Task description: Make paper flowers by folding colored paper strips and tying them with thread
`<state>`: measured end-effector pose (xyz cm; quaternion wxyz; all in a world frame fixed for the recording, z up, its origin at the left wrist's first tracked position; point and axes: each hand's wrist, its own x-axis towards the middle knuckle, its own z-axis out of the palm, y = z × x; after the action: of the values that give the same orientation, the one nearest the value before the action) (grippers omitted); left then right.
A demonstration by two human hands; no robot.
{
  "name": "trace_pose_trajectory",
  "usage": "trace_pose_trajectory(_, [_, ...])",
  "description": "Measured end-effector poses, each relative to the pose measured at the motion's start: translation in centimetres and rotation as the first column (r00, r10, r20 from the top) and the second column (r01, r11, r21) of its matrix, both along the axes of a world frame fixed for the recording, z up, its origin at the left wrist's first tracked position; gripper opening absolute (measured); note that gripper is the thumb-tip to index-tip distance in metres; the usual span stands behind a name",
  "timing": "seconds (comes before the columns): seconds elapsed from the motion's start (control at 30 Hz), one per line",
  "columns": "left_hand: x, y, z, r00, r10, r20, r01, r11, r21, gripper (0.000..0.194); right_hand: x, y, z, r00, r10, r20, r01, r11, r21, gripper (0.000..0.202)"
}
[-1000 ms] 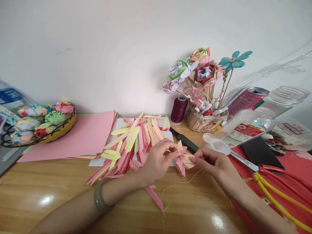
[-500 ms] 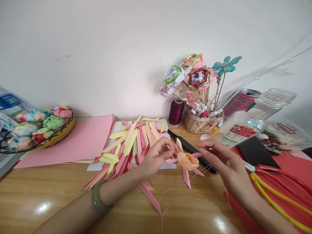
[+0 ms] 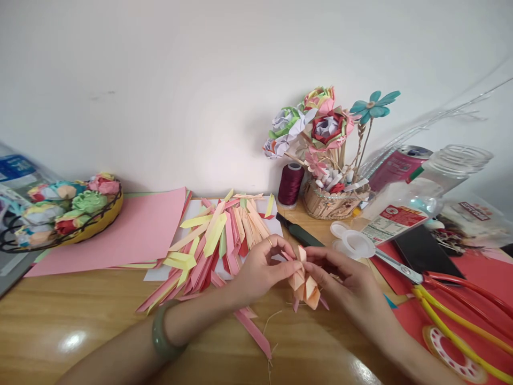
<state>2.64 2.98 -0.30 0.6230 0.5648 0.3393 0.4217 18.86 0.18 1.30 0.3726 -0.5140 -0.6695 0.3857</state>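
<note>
Between my two hands is a peach and pink folded paper flower point(image 3: 304, 286), its peach petals pointing down and toward me. My left hand point(image 3: 266, 264) pinches its left side between thumb and fingers. On the other side, my right hand point(image 3: 340, 275) pinches the flower near its top, fingertips almost meeting the left ones. A pile of folded paper strips point(image 3: 216, 232) in pink, yellow, peach and red lies behind and left of my left hand, partly on white paper. Thin strings point(image 3: 269, 350) lie on the wood below the flower.
Pink paper sheets point(image 3: 148, 224) and a basket of paper flowers point(image 3: 114, 211) are at left. Behind stand a maroon thread spool point(image 3: 290, 185) and a wooden flower holder point(image 3: 334, 200). A black-handled cutter point(image 3: 302, 235), scissors point(image 3: 444, 280), tape roll point(image 3: 452, 353) and plastic jar point(image 3: 401, 208) are nearby.
My right hand has moved left and closed on the flower beside my left hand. The flower has tipped downward. Plastic lids, the scissor blades and the tape roll now show at right.
</note>
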Motion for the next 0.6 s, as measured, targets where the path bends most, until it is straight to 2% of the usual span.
trace_pose_trajectory(0.13, [0.3, -0.6, 0.2, 0.995, 0.101, -0.015, -0.101, 0.995, -0.012, 0.019, -0.3, -0.4, 0.0, 0.993, -0.098, 0.064, 0.082, 0.973, 0.213, 0.018])
trace_pose_trajectory(0.27, [0.4, -1.2, 0.3, 0.982, 0.178, -0.07, -0.175, 0.983, 0.05, 0.017, -0.3, -0.7, 0.0, 0.992, -0.088, 0.095, 0.046, 0.926, 0.374, 0.013])
trace_pose_trajectory(0.47, [0.5, -1.6, 0.2, 0.962, 0.263, -0.072, -0.247, 0.952, 0.18, 0.009, -0.3, -1.1, 0.0, 0.995, -0.062, 0.075, 0.027, 0.915, 0.402, 0.008])
trace_pose_trajectory(0.6, [0.5, -1.7, 0.2, 0.955, 0.292, -0.059, -0.263, 0.919, 0.293, 0.007, -0.5, -1.2, 0.0, 0.988, -0.129, 0.085, 0.088, 0.921, 0.379, 0.014])
